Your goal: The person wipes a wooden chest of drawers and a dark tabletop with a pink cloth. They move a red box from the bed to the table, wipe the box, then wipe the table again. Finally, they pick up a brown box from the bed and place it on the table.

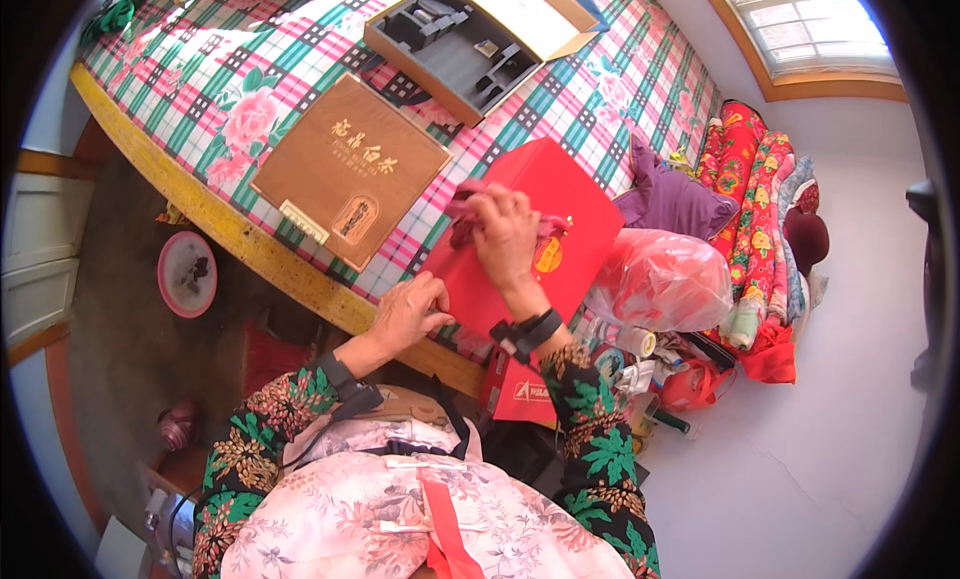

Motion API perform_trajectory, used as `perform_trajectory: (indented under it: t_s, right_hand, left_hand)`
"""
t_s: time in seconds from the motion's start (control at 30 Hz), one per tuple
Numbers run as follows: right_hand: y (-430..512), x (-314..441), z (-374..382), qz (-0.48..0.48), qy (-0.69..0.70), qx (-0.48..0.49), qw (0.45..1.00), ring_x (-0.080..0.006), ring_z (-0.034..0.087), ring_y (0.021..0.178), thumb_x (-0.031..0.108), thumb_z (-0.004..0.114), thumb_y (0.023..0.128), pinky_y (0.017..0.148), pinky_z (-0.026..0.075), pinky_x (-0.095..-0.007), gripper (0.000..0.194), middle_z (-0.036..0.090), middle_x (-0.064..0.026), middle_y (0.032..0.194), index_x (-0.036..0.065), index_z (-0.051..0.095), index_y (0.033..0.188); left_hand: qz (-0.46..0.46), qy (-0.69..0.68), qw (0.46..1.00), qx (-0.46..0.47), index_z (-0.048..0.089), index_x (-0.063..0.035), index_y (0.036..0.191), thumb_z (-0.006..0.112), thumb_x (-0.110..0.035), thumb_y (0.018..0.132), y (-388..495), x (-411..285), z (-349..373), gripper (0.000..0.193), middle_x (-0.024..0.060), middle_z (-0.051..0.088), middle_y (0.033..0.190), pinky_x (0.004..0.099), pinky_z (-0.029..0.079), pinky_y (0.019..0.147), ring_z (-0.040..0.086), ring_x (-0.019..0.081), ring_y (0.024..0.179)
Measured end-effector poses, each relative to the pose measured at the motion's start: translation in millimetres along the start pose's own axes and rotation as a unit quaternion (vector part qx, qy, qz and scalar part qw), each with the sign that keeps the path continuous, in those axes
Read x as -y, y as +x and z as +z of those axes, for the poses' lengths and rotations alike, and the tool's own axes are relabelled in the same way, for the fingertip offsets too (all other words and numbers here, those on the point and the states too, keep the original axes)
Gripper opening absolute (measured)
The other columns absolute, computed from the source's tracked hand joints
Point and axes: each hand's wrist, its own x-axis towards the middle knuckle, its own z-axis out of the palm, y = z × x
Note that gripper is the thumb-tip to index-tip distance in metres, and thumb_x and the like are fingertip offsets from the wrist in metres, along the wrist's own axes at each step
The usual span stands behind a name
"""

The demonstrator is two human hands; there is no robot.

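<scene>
A red box (581, 204) with a round gold emblem lies at an angle on the plaid, rose-printed bed cover (225, 121). My right hand (506, 234) holds a crumpled dark-red cloth (466, 208) against the box's upper surface. At the near-left edge of this box is my left hand (412, 309), its thumb and curled fingers at the corner. How firmly they grip is hard to see. Left of the red box lies a flat brown tea box (322, 159) with gold lettering and a pale label strip along one edge.
Farther back, an opened carton (442, 54) shows a dark fitted insert. A purple cushion (667, 193), a plastic-wrapped red bundle (664, 279) and rolled floral bedding (739, 196) crowd the right side. The yellow bed edge (225, 226) runs before me; a pink-rimmed basin (187, 298) stands on the floor.
</scene>
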Motion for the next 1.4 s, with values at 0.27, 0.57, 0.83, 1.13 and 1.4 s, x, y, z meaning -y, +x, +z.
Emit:
perform_trajectory:
  t_s: [0.27,0.57,0.83,1.13,1.4]
  right_hand:
    - [-41,33,14,0.018,0.066,-0.03,0.997,-0.0332,0.055,0.122,0.01,0.075,0.08,0.097,0.043,-0.049,0.037,0.061,-0.0048,0.13,0.018,0.069,0.116]
    - [-95,61,-20,-0.028,0.124,-0.008,0.992,-0.0366,0.05,0.133,0.005,0.074,0.078,0.107,0.04,-0.0484,0.047,0.057,-0.0099,0.142,0.018,0.07,0.123]
    - [-155,46,-30,0.0,0.089,0.031,0.996,-0.0358,0.052,0.133,0.005,0.075,0.077,0.107,0.041,-0.0483,0.05,0.058,-0.0104,0.14,0.016,0.071,0.125]
    - [-185,30,-60,0.134,0.001,-0.03,0.99,-0.0356,0.052,0.128,0.011,0.075,0.082,0.104,0.042,-0.0482,0.053,0.059,-0.009,0.138,0.016,0.065,0.134]
    - [-163,33,-34,0.129,-0.027,-0.013,0.991,-0.031,0.055,0.122,0.013,0.076,0.08,0.1,0.047,-0.0456,0.057,0.061,-0.007,0.134,0.015,0.064,0.136]
  left_hand:
    - [-0.135,-0.039,0.99,0.014,0.067,-0.0066,0.096,0.079,-0.029,0.093,-53,43,-43,0.025,0.0062,0.064,0.086,0.0345,0.051,0.067,0.062,0.0204,0.072]
    - [-0.267,-0.017,0.963,0.01,0.073,-0.0028,0.102,0.074,-0.036,0.097,-115,107,-81,0.033,0.01,0.074,0.086,0.0349,0.055,0.071,0.067,0.0188,0.073]
    - [-0.25,-0.072,0.965,0.041,0.073,-0.0043,0.105,0.072,-0.033,0.098,-120,103,-67,0.029,0.0084,0.073,0.088,0.0336,0.054,0.071,0.065,0.0181,0.073]
    - [-0.342,-0.125,0.93,0.045,0.072,-0.0043,0.103,0.072,-0.025,0.1,-140,145,-73,0.021,0.0023,0.071,0.083,0.0282,0.051,0.068,0.062,0.0104,0.072]
    - [-0.237,-0.088,0.956,0.146,0.07,-0.0045,0.102,0.071,-0.023,0.101,-102,111,-51,0.018,-0.0002,0.068,0.082,0.0262,0.05,0.067,0.059,0.0075,0.071]
